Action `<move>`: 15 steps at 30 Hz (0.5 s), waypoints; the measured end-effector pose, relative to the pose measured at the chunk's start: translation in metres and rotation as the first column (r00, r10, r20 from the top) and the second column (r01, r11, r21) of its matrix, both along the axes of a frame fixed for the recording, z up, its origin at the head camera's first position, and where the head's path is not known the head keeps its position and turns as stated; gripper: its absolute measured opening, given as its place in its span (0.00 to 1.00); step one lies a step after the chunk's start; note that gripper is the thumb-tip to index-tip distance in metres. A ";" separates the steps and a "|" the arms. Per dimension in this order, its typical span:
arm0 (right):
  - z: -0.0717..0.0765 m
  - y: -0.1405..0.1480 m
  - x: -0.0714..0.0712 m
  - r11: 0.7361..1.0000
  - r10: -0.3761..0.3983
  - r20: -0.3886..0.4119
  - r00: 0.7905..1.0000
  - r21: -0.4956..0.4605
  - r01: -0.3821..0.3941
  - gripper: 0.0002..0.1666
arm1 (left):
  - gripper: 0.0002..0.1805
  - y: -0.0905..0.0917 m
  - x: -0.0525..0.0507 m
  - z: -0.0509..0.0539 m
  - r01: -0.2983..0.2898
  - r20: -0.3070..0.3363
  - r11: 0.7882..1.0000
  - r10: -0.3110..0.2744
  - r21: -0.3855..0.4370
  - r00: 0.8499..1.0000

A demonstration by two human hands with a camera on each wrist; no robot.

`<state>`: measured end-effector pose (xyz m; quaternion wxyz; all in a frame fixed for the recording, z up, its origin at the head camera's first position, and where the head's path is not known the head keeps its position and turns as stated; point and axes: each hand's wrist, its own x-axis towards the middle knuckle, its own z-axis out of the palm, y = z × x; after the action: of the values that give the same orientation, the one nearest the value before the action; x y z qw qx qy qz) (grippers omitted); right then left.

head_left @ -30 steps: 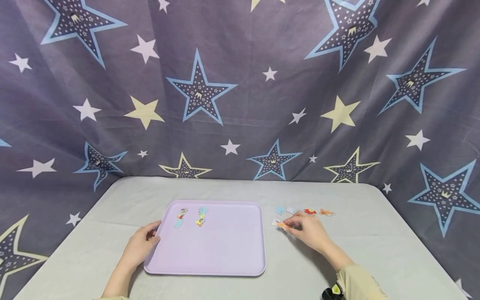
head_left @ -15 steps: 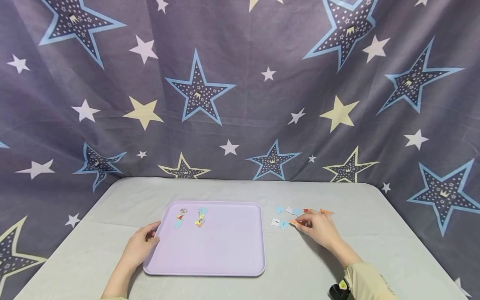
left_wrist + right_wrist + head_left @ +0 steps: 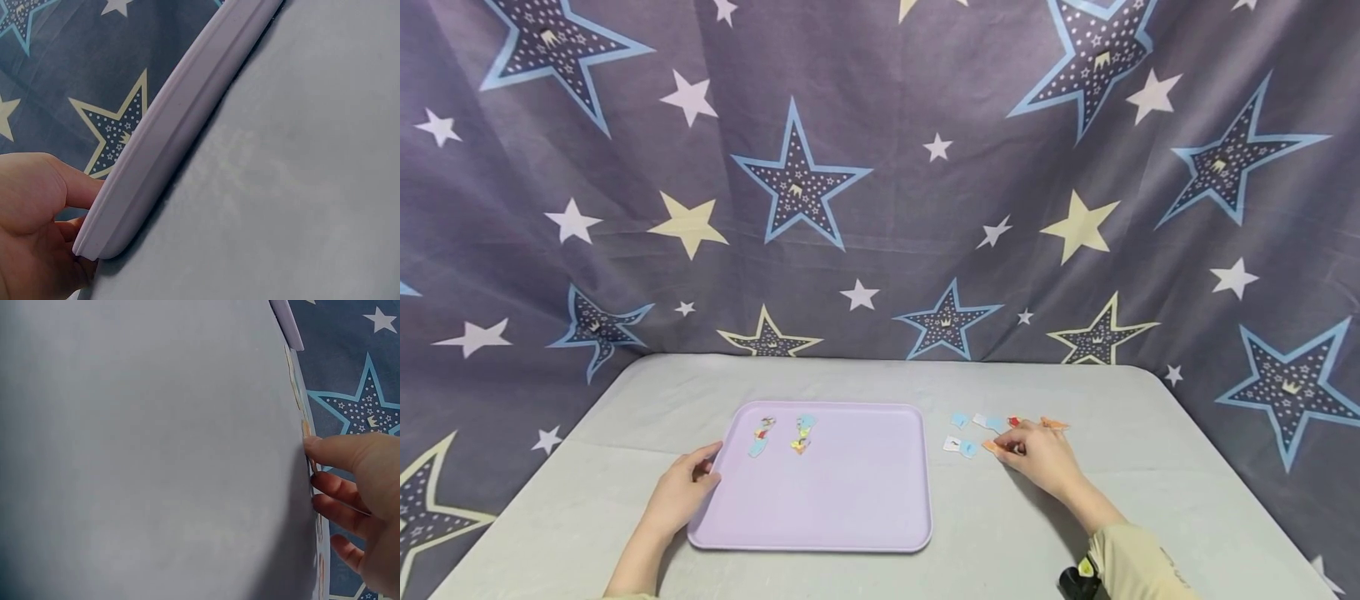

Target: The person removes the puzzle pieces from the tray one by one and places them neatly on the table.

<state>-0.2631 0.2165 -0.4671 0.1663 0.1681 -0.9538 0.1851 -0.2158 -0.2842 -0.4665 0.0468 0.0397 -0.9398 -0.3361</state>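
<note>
My left hand (image 3: 681,492) holds the left rim of a pale purple tray (image 3: 850,508), its thumb at the rim in the left wrist view. Two assembled strips of puzzle pieces lie in the tray: a red-and-blue strip (image 3: 761,436) and a blue-and-yellow strip (image 3: 802,434). To the right of the tray, my right hand (image 3: 1047,458) pinches an orange puzzle piece (image 3: 991,447) at table level; the fingertips hide part of it. Left of that piece lie a white piece (image 3: 952,444) and a light blue piece (image 3: 967,449), edge to edge.
Behind the right hand is a row of flat pieces: light blue (image 3: 959,420), white and blue (image 3: 987,422), red (image 3: 1014,421) and orange (image 3: 1054,423). A grey-white cloth (image 3: 850,379) covers the table. A star-patterned curtain (image 3: 880,250) hangs at the back.
My right hand has moved slightly right with the orange piece, uncovering the light blue piece beside the white one. Over the last half second it barely moves. The left hand stays at the tray.
</note>
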 end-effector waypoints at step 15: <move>0.016 -0.027 -0.002 0.999 0.032 0.040 0.999 -0.015 -0.032 0.09 | 0.27 0.001 -0.001 0.002 0.000 0.020 1.000 0.000 0.000 1.000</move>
<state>-0.2650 0.1897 -0.4507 0.1452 0.1784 -0.9529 0.1978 -0.2170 -0.2835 -0.4641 0.0376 0.0430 -0.9403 -0.3355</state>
